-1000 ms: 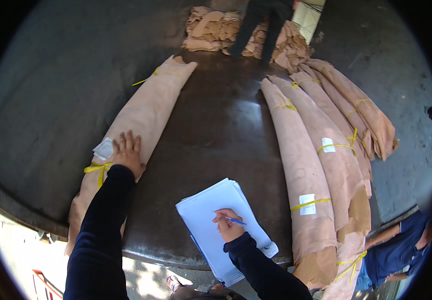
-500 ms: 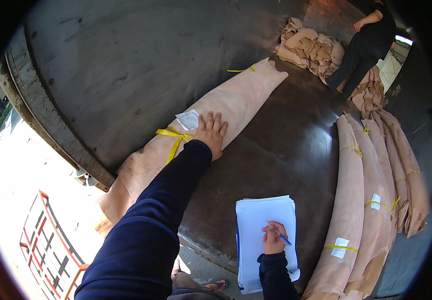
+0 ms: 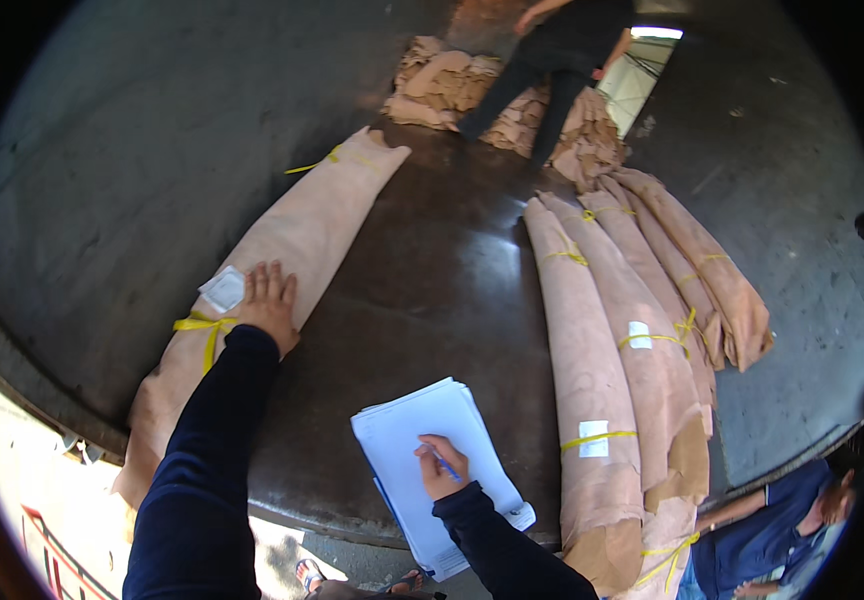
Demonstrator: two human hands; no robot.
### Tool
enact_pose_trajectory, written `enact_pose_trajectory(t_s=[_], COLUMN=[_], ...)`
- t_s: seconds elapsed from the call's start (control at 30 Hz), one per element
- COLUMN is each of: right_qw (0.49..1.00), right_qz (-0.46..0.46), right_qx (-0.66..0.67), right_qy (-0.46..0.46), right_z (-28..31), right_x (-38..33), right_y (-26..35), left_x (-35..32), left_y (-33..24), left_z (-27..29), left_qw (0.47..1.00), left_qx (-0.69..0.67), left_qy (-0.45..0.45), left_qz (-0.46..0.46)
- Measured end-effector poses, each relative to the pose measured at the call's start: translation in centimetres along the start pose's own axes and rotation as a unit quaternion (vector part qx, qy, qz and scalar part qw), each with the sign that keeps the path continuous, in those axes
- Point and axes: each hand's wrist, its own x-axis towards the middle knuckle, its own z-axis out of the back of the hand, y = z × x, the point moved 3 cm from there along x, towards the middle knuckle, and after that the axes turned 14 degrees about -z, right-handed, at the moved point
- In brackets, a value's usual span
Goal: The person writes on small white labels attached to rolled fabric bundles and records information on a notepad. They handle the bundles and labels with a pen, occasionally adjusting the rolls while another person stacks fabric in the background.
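My left hand (image 3: 271,308) lies flat, fingers stretched out, on a long pale tan roll that looks like leather (image 3: 322,220). Next to its fingers is a white label (image 3: 223,289), and a yellow ribbon (image 3: 208,327) ties the roll just below. In my right hand (image 3: 443,467) is a blue pen (image 3: 446,466), held over a stack of white paper sheets (image 3: 472,420). The stack rests near the front edge of the dark floor, with a blue edge showing at its left side. Whether the pen tip touches the paper is hidden by my fingers.
Several tied tan rolls (image 3: 584,340) lie side by side at the right, some labelled. Crumpled tan pieces (image 3: 442,85) are heaped at the back, where a person in dark clothes (image 3: 552,60) stands. Another person in a navy shirt (image 3: 767,540) is at the lower right.
The view has swung to the right, and the navy-shirted person has come into it. My left hand stays on the roll; my right still holds the pen over the paper. The far person has shifted posture.
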Motion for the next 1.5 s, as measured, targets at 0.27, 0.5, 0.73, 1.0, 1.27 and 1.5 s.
enact_pose_trajectory(t_s=[0.27, 0.5, 0.73, 1.0, 1.27, 1.5], right_qw=[0.982, 0.946, 0.890, 0.894, 0.872, 0.793], right_qz=[0.110, 0.070, -0.123, -0.139, -0.165, -0.262], right_qx=[-0.145, -0.312, -0.437, -0.423, -0.460, -0.531], right_qy=[0.044, -0.050, -0.047, -0.036, 0.036, 0.142], right_z=[0.6, 4.8, 6.2, 6.0, 6.6, 6.2], right_x=[-2.4, -4.3, -6.6, -6.8, -5.6, -3.6], right_y=[3.4, 3.3, -1.4, -3.1, -1.7, 0.0], left_x=[0.0, -0.3, -0.1, 0.4, 0.3, 0.3], left_y=[-0.6, -0.2, 0.2, 0.5, 0.5, 0.6], left_z=[0.8, 0.3, -0.6, -2.0, -2.2, -1.8], left_qw=[0.998, 0.998, 0.999, 0.997, 0.998, 0.998], left_qx=[0.053, 0.052, 0.047, 0.072, 0.051, 0.045], left_qy=[0.023, 0.023, 0.017, 0.011, 0.021, 0.027], left_qz=[-0.008, -0.008, -0.016, -0.010, -0.029, -0.032])
